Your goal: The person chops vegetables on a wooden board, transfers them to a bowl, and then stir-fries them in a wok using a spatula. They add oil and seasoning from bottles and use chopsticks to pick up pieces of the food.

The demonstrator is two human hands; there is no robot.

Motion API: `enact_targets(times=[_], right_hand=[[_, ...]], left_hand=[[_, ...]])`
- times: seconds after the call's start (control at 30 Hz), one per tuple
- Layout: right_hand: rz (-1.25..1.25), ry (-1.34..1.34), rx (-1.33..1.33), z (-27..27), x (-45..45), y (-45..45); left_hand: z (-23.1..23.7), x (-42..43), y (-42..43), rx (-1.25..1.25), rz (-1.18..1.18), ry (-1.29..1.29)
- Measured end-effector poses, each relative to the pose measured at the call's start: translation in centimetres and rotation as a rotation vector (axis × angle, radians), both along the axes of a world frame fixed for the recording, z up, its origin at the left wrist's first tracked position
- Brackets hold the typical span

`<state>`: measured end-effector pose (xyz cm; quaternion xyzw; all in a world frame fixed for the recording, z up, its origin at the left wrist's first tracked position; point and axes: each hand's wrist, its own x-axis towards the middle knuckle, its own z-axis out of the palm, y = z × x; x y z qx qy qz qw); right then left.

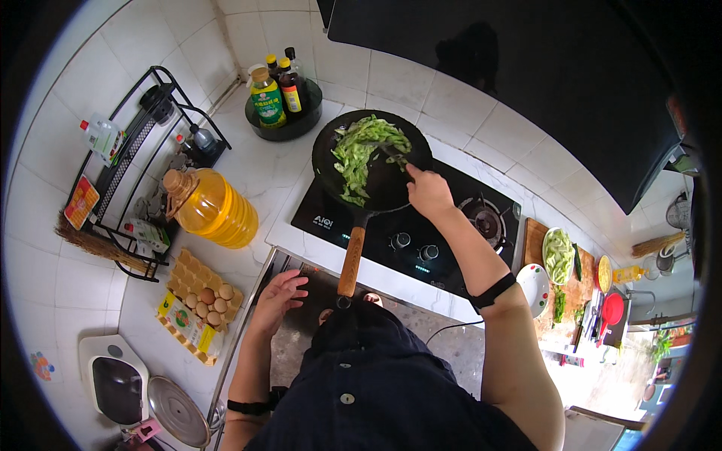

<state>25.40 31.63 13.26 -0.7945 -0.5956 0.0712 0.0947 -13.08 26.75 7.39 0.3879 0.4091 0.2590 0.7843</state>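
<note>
A black wok [389, 189] with a wooden handle [353, 256] sits over the left burner, holding sliced green vegetables [366, 146]. My right hand [431, 189] reaches over its right rim, fingers curled around what looks like a spatula [390, 150], mostly hidden by the hand and blurred among the greens. Left of the wok handle, my left hand [279, 299] hangs in the air with its fingers apart, holding nothing. Underneath the wok is a black glass gas hob [378, 239] with two knobs and small lit displays.
At left stand a large oil jug [217, 208], an egg carton [200, 270] and a wire rack [121, 175]. Behind the wok, a round tray [276, 133] carries bottles. To the right are a bare burner [483, 221], a white plate [532, 290] and a cutting board [533, 242] with sliced vegetables [558, 256].
</note>
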Motion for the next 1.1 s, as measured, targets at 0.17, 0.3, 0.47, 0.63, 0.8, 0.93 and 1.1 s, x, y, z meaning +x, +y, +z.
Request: enact_targets(times=[0.17, 0.3, 0.47, 0.63, 0.8, 0.93, 1.1], right_hand=[[0.122, 0.062, -0.098, 5.1, 0.3, -3.9], [0.161, 0.031, -0.161, 9.6, 0.7, -7.3], [0.17, -0.075, -0.124, 5.5, 0.1, -4.6], [0.013, 0.01, 0.056, 1.1, 0.2, 0.2], [-0.052, 0.069, 0.154, -1.4, 0.0, 1.4], [0.076, 0.076, 0.01, 1.2, -0.2, -2.0], [0.114, 0.039, -0.057, 10.1, -0.5, -7.5]], left_hand=[[0.1, -0.5, -0.4, -0.031, 0.06, 0.05], [-0.9, -1.6, -0.7, -0.051, 0.083, 0.074], [0.0, -0.6, -0.3, -0.04, 0.058, 0.066], [0.6, -0.2, 0.5, -0.017, 0.043, 0.05], [0.3, -0.1, 0.6, 0.006, 0.02, 0.023], [-0.1, -0.3, 0.5, -0.024, 0.014, 0.04], [-0.4, -1.3, 0.4, -0.032, 0.059, 0.075]])
